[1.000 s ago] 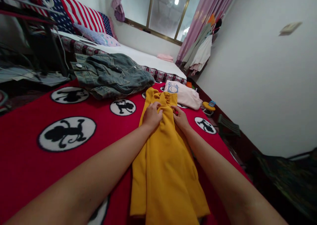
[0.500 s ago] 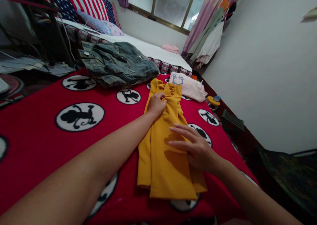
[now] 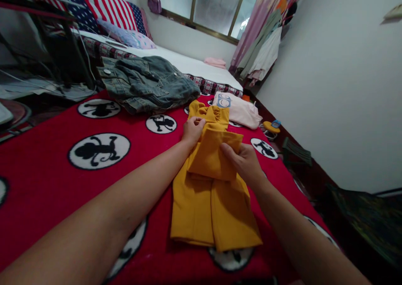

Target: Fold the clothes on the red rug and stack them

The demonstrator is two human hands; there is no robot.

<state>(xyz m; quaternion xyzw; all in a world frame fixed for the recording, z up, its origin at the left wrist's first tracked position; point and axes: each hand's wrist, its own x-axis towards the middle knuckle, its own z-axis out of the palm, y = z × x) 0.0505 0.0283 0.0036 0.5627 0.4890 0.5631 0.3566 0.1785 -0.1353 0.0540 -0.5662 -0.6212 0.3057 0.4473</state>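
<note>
A yellow garment point(image 3: 191, 218) lies lengthwise on a red blanket point(image 3: 47, 201) printed with black figures in white circles. Gathered, twisted cloth shows at its far end. My right hand point(image 3: 246, 157) grips a lifted panel of it, thumb on top and fingers hidden beneath. That raised panel hangs folded over the garment's middle, and two hems lie side by side at the near end. Near the gathered part, my left hand point(image 3: 193, 130) rests at the garment's left edge with fingers curled in on the cloth.
A folded denim garment point(image 3: 150, 82) sits at the far left of the blanket. A pale pink garment with a blue print point(image 3: 240, 111) lies beyond the yellow one. Behind are a white-topped bed point(image 3: 188, 67), hanging clothes point(image 3: 266, 50) and a green stool point(image 3: 297, 153) by the wall.
My right hand has gone from hovering with spread fingers to gripping a panel of the yellow garment, which it has folded up and away from me. My left hand stays near the same place, fingers more curled.
</note>
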